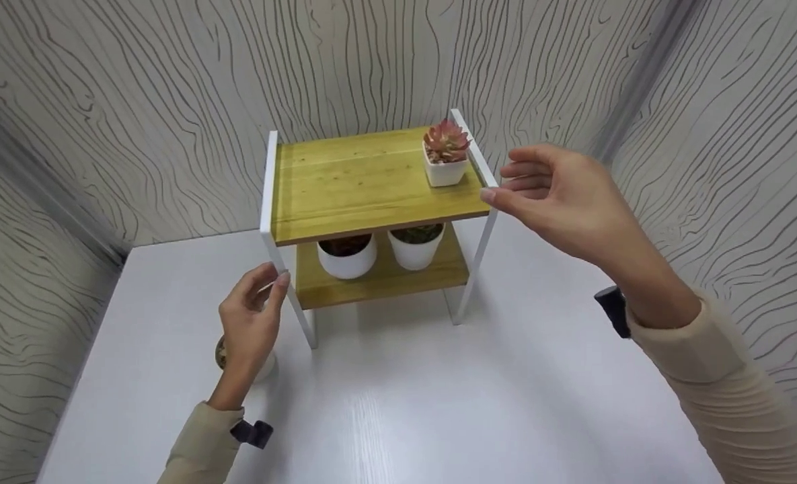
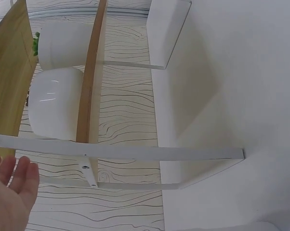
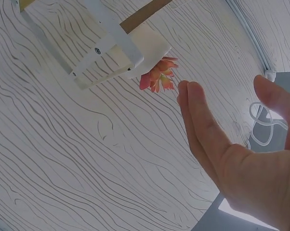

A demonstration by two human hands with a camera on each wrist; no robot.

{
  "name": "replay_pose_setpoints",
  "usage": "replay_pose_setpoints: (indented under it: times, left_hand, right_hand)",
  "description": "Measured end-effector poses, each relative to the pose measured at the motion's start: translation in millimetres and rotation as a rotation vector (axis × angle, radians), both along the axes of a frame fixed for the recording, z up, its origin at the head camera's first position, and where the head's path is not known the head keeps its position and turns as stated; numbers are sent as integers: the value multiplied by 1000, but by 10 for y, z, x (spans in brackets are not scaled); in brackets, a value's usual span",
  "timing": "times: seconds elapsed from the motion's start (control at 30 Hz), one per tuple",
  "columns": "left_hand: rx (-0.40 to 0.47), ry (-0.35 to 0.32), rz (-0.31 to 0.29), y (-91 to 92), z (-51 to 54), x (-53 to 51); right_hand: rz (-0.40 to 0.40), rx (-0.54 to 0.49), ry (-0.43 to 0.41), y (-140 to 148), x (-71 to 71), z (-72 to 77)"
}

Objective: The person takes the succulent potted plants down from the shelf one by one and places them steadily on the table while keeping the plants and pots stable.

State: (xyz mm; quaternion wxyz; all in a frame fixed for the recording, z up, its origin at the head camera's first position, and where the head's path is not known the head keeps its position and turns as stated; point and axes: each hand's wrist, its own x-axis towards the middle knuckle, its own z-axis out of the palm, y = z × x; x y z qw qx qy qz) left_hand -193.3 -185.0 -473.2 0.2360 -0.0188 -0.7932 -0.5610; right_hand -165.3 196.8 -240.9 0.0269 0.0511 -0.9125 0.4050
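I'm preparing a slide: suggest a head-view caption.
Left hand and right hand flank a shelf holding a pink succulent above two white pots.

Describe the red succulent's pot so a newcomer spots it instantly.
Find the wooden shelf with a white frame. On its top board, at the end nearest the right hand, stands a small white pot with a pinkish-red succulent. It is square-sided; the two white pots on the lower board are round.

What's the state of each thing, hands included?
Shelf: standing upright
Left hand: loosely bent, near shelf, contact unclear
Right hand: relaxed, near shelf corner, contact unclear
Red succulent pot: upright on top board
Lower left pot: upright on lower board
Lower right pot: upright, same board
Half-hidden pot: on tabletop, tilt unclear
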Motion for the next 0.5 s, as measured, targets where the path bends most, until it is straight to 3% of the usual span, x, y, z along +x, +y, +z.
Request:
replay_pose_setpoints:
  times: [0.17,0.5]
  left_hand:
    - [5,21,27,-10,19,13]
    - [47,98,55,52,45,-13]
  right_hand:
    - [-4,60,-50,-129,-118,27]
    - [-70,151,-4,-347,-222,57]
